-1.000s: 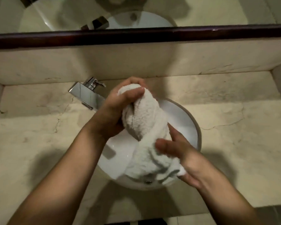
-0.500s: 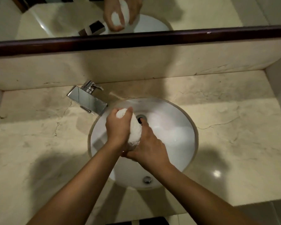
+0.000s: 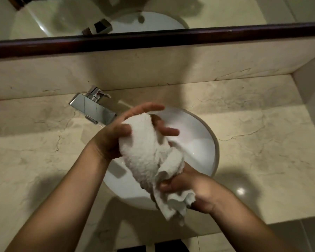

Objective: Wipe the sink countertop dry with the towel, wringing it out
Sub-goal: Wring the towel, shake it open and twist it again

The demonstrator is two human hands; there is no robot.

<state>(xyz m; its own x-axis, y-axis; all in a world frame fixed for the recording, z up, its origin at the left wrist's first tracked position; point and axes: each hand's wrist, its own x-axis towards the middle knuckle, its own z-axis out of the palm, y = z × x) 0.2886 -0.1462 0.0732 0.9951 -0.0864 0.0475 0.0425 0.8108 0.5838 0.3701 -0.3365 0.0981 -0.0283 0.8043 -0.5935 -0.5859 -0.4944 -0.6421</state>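
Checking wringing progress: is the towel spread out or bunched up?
Bunched: the towel is a thick roll, held between left hand and right hand.

Over the white sink (image 3: 198, 135), left hand (image 3: 116, 137) and right hand (image 3: 191, 186) grip the bunched white towel (image 3: 149, 157).

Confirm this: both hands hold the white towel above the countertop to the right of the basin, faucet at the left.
Not quite. In the head view the left hand and right hand hold the towel above the basin itself; the faucet is left.

Dim warm light, glare spot on countertop (image 3: 241, 191), soft arm shadows, wide-angle edge bending
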